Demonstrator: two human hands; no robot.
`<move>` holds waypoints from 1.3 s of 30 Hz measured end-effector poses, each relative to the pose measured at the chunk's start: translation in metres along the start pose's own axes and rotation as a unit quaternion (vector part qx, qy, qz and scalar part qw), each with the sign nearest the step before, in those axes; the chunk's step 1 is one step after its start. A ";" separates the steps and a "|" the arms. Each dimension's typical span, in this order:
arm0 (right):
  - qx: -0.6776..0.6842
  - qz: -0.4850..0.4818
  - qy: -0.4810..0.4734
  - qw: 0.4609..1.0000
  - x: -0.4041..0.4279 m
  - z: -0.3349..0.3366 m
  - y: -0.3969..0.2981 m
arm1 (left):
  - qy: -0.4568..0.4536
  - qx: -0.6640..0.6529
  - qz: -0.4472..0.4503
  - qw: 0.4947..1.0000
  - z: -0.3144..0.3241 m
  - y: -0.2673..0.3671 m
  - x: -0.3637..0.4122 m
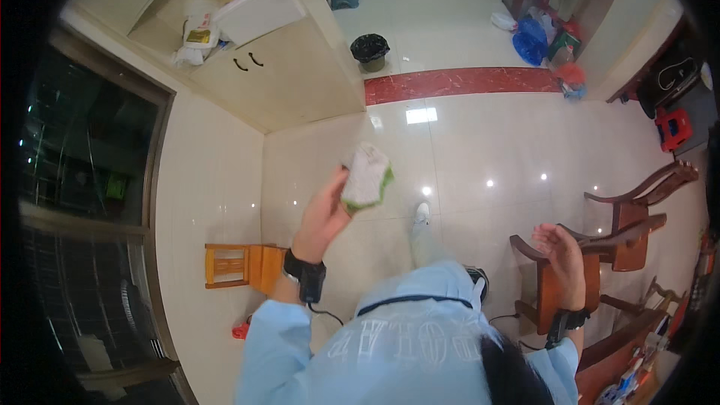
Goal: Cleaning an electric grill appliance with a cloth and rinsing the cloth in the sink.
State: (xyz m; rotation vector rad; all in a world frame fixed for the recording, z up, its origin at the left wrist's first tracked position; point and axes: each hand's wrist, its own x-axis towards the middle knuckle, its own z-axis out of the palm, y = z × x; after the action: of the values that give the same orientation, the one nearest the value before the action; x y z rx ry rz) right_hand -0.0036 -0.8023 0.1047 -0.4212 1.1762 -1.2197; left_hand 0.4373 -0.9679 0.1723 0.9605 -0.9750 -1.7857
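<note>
My left hand [320,219] grips a folded white cloth [365,177] with a green edge, held up in front of me above the tiled floor. The fingers behind the cloth are hidden. Off to the right, my right hand [562,259] holds nothing, its fingers loosely bent. It hangs in the air over a dark wooden chair [554,292] as seen from above, and I cannot tell whether it touches it. Each wrist wears a black strapped device with a cable.
A lined waste bin [371,52] stands beside the cabinet [292,76], near the red stone threshold [461,83]. At left sits a small wooden chair [247,267]. Plastic bags [531,42] lie by the doorway. A cluttered wooden table [596,368] fills the lower right.
</note>
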 end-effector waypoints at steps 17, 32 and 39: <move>-0.099 -0.019 -0.138 0.985 0.533 0.215 -0.238 | 0.239 -0.281 -0.033 0.929 -0.124 0.142 0.409; -0.006 0.020 -0.039 0.999 0.961 0.191 -0.429 | 0.214 -0.309 0.071 0.924 -0.140 0.273 0.873; -0.117 0.031 -0.168 0.978 1.221 0.300 -0.527 | 0.330 -0.408 0.089 0.847 -0.196 0.327 0.990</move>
State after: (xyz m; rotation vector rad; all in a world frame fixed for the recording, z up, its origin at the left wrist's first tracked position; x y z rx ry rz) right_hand -0.1367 -2.1581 0.0724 -0.7327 1.0323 -0.9139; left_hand 0.3875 -2.0275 0.1738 0.7788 0.1531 -1.3301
